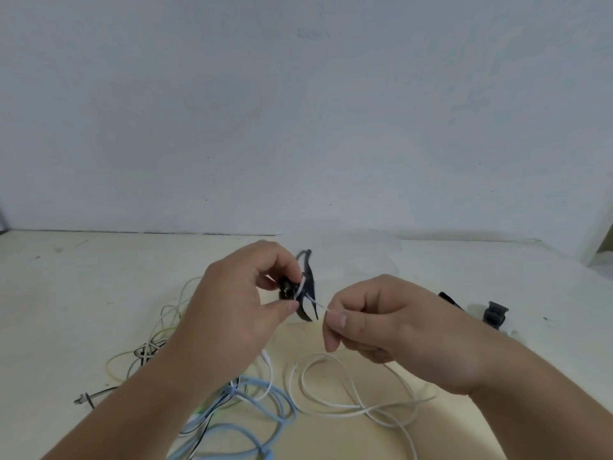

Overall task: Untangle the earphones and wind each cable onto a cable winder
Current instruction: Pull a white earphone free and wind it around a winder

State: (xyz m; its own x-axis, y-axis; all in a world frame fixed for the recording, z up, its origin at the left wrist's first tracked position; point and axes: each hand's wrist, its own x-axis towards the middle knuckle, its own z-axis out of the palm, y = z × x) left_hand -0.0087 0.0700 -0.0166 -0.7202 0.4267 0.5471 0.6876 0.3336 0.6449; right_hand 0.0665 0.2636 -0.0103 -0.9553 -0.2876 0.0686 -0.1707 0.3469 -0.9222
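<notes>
The left hand [238,303] pinches the dark cable winder [306,287] between thumb and fingertips above the desk [99,293], steadying it. The right hand [374,323] pinches the white cable [331,406] taut just beside it (likely feeding a wrap), and the slack loops lie on the desk.

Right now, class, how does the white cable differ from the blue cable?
The white cable is thin; the blue cable is thicker. The right hand pinches the white cable; no hand holds the blue cable. Both loop on the table.
</notes>
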